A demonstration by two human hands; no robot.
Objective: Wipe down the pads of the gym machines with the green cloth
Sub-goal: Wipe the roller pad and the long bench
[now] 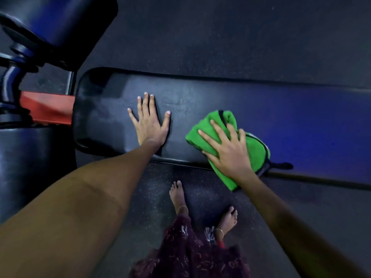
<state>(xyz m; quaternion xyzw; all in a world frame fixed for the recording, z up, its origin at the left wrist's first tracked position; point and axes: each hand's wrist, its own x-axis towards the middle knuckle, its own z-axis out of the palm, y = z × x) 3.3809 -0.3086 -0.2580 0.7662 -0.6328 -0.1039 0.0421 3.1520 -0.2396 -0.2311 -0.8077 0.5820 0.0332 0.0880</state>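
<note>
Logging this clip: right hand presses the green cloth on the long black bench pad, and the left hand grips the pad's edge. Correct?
Not quite. In the head view the left hand lies flat, fingers spread, on top of the bench pad, not gripping its edge. The right hand does press the green cloth there.

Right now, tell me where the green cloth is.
In the head view, the green cloth lies right of centre on the bench pad, pressed under the right hand and overhanging the near edge.

left hand (pixel 149 122) flat, right hand (pixel 227 150) spread
</note>
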